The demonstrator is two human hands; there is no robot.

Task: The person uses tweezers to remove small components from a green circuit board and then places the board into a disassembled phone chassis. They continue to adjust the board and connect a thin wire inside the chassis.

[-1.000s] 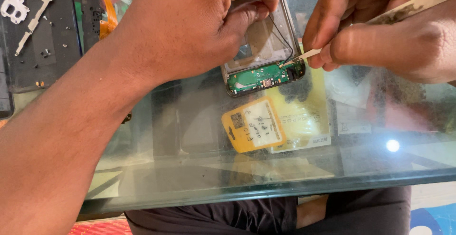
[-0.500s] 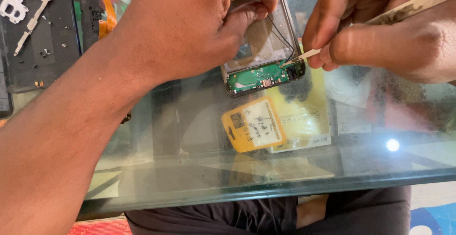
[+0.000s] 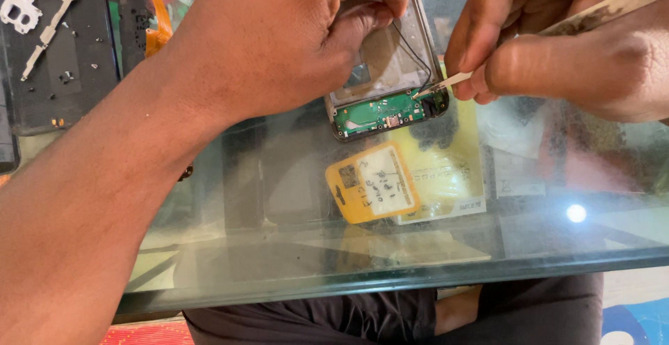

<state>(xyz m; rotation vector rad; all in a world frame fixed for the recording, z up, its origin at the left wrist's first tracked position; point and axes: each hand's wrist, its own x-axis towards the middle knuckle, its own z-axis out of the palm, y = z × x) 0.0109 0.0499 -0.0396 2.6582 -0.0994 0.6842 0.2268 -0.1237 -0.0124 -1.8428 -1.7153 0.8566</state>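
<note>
Head view: a glass table [image 3: 390,275] carries the work, with its near edge running across the lower part of the picture. Under the glass, near the middle of the table, lie a yellow tag [image 3: 373,183] and a pale yellow sheet [image 3: 446,171], the tag overlapping the sheet's left side. At the far left corner lies a black mat [image 3: 66,73] with small metal brackets [image 3: 42,17] and loose screws on it; an orange ribbon strip [image 3: 159,17] lies just beside the mat. The opened phone [image 3: 387,80] lies toward the far edge of the table, its green circuit board [image 3: 383,113] exposed at the end nearer the person. The left hand [image 3: 279,38] covers much of the phone from the left, its fingers curled over the frame and gripping it against the glass, and its forearm hides the table's left part. The right hand [image 3: 557,45] is pinched closed on metal tweezers [image 3: 481,63], whose tip touches the right corner of the circuit board. Compared with the picture half a second earlier, both hands, the tweezers and the phone hold the same positions; no shift is visible.
</note>
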